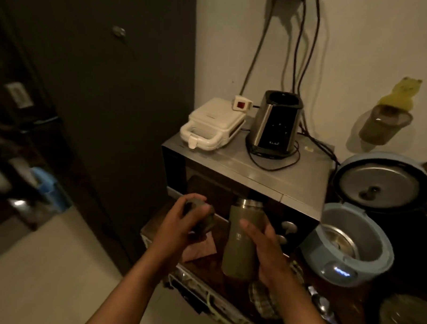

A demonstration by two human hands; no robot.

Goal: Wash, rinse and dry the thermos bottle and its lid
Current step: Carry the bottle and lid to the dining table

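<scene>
An olive-green thermos bottle stands upright in front of the microwave, its steel mouth uncovered. My right hand grips its body from the right side. To the left of the bottle, my left hand holds the matching dark green lid, fingers curled round it, clear of the bottle's mouth.
A microwave carries a white sandwich maker and a blender base with cables. An open blue rice cooker sits at the right. A pink cloth lies on the wooden counter. A dark cabinet fills the left.
</scene>
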